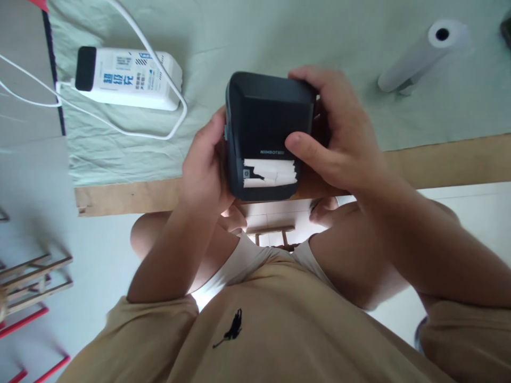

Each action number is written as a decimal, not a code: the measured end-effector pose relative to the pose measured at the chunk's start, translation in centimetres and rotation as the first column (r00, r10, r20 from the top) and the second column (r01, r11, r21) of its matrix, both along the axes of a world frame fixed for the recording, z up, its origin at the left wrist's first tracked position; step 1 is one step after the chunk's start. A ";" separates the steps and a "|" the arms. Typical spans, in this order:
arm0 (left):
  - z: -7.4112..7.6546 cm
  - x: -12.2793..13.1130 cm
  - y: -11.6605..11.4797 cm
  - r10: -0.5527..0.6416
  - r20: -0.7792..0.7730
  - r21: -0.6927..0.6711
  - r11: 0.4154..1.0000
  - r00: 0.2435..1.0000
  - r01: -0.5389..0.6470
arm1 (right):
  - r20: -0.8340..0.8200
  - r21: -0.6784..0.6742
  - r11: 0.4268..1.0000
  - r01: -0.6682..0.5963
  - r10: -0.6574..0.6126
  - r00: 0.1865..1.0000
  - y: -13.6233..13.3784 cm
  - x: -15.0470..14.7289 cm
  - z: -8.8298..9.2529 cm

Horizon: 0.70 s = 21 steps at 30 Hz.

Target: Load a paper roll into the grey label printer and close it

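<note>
A dark label printer (271, 114) marked NIIMBOT is held between both my hands over the table's front edge. Its lower front carries white paper or tape (275, 173) with torn, ragged edges. My left hand (205, 165) is wrapped round the printer's left side, the fingers partly hidden behind it. On the right side, my right hand (339, 127) grips it with the thumb lying on the front face and the fingers over the upper right edge.
On the green cloth (223, 32) stand a white power bank (131, 80) with a looped white cable (181, 114) at left and a white roll (415, 56) at right. A wooden edge (128, 197) borders the table. Wooden and red-legged stools (35, 276) are at lower left.
</note>
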<state>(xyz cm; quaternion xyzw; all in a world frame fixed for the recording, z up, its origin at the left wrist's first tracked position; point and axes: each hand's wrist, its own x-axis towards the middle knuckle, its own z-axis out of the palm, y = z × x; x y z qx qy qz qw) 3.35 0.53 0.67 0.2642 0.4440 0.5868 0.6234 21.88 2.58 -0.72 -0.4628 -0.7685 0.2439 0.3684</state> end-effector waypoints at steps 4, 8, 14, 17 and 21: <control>-0.8 -1.1 0.3 -0.058 -0.001 0.023 0.998 0.998 0.058 | -0.044 0.013 1.000 0.002 -0.001 0.999 -0.2 -0.2 0.4; -1.3 -1.6 0.2 -0.100 -0.014 0.059 0.993 0.995 0.101 | -0.158 -0.045 0.999 -0.014 0.006 0.987 -0.5 -0.4 1.2; -0.8 -1.1 0.1 -0.186 0.034 0.095 0.979 0.982 0.183 | -0.168 -0.041 0.998 -0.055 0.048 0.985 -0.4 -0.1 1.1; -0.8 -1.0 0.1 -0.165 0.048 0.127 0.979 0.985 0.158 | -0.180 -0.039 0.995 -0.095 0.087 0.980 -0.3 -0.1 0.9; -0.8 -0.7 0.2 -0.095 0.040 0.144 0.986 0.995 0.089 | -0.204 -0.071 0.991 -0.117 0.101 0.974 -0.1 -0.2 1.0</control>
